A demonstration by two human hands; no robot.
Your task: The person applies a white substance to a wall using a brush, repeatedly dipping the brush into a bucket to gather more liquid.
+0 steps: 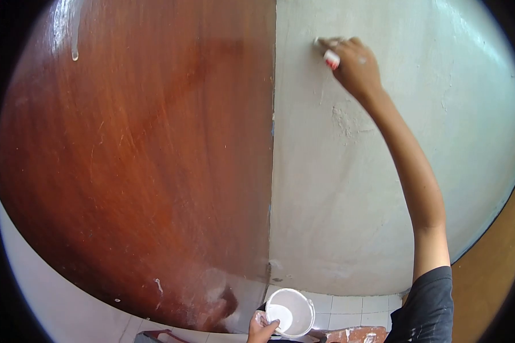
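My right hand (355, 66) is raised high against the pale grey-green wall (360, 200), fingers closed round what looks like a paintbrush (331, 59). Its white and red end sticks out beside my fingers, while the rest is mostly hidden and a little blurred. A whitish tip shows right at the wall surface. Low in the view, my left hand (261, 328) grips a white bucket (306, 317) by its rim, thumb over the edge. White paint (279, 314) lies inside the bucket.
A glossy reddish-brown wooden panel (154, 143) meets the wall along a vertical seam, with white drips on it. Rough peeling texture (349, 123) marks the wall below my right hand. Below are white floor tiles (343, 304) and a paint-spattered brown surface (357, 335).
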